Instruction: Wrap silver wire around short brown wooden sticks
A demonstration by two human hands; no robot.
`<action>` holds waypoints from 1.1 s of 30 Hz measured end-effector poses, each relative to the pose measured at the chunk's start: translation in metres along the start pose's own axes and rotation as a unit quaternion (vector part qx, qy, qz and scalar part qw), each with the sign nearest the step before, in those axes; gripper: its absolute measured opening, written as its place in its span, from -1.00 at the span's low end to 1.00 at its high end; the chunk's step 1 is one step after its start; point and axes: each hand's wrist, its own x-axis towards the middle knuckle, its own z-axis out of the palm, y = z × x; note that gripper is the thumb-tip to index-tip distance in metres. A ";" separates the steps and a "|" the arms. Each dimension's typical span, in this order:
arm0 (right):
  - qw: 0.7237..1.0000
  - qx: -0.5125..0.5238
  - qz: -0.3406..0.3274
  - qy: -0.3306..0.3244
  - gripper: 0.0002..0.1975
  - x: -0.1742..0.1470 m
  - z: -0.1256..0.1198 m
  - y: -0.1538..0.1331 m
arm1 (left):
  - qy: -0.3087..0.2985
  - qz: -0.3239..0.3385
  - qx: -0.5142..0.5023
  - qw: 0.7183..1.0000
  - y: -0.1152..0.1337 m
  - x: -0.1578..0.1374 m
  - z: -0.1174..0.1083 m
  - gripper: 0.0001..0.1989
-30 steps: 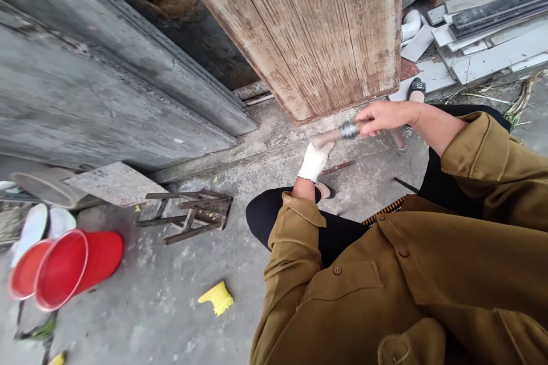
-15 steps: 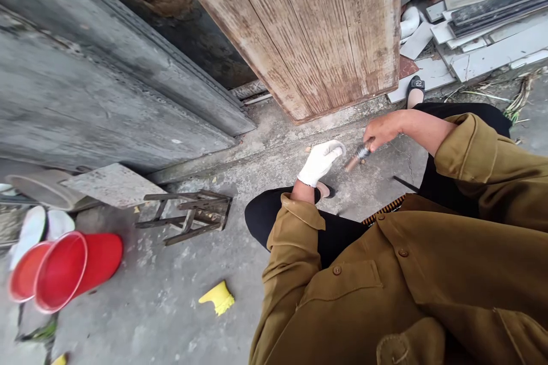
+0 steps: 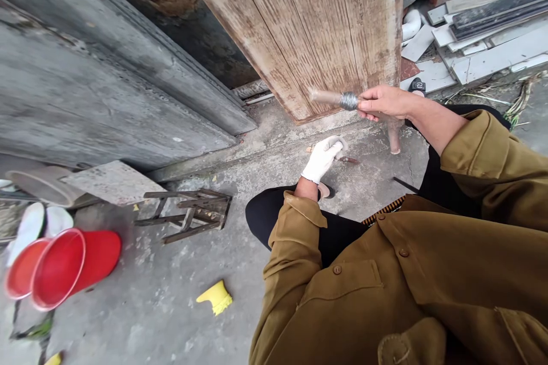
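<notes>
My right hand (image 3: 383, 101) is closed round one end of a light wooden stick (image 3: 324, 95), held out in front of the wooden door. A coil of silvery wire (image 3: 349, 101) is wound about the stick, just beside my fingers. My left hand (image 3: 321, 158), in a white glove, is closed lower down. A pale curved edge shows at its fingertips, but what it grips is unclear. A faint thin strand rises from there towards the coil. Past the gloved fingers a thin reddish-brown piece (image 3: 349, 160) shows; whether I hold it, I cannot tell.
The weathered wooden door (image 3: 317, 28) stands ahead over a concrete step. To the left are a small wooden stool (image 3: 192, 214), red buckets (image 3: 96, 259) and a board (image 3: 113, 182). A yellow piece (image 3: 216, 296) lies on the ground. Stacked planks (image 3: 496, 28) lie at right.
My right hand has lifted the wire-wound stick up and away from my left hand, and the stick now points left. My left hand has barely moved.
</notes>
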 end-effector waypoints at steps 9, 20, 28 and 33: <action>0.990 0.097 -0.063 0.074 -0.61 0.005 0.016 -0.002 | -0.089 0.004 -0.083 0.993 0.007 -0.006 0.015 -0.57; 0.961 0.153 -0.181 0.141 -0.57 -0.011 -0.016 -0.011 | 0.075 -0.039 -0.127 0.988 -0.006 0.002 0.010 -0.45; 0.971 0.099 -0.116 0.186 -0.52 -0.007 -0.009 -0.009 | 0.058 -0.009 -0.072 0.996 0.002 -0.003 0.007 -0.58; 0.975 0.106 -0.090 0.175 -0.54 -0.002 0.002 -0.011 | 0.057 0.016 -0.106 0.993 0.001 -0.004 0.012 -0.60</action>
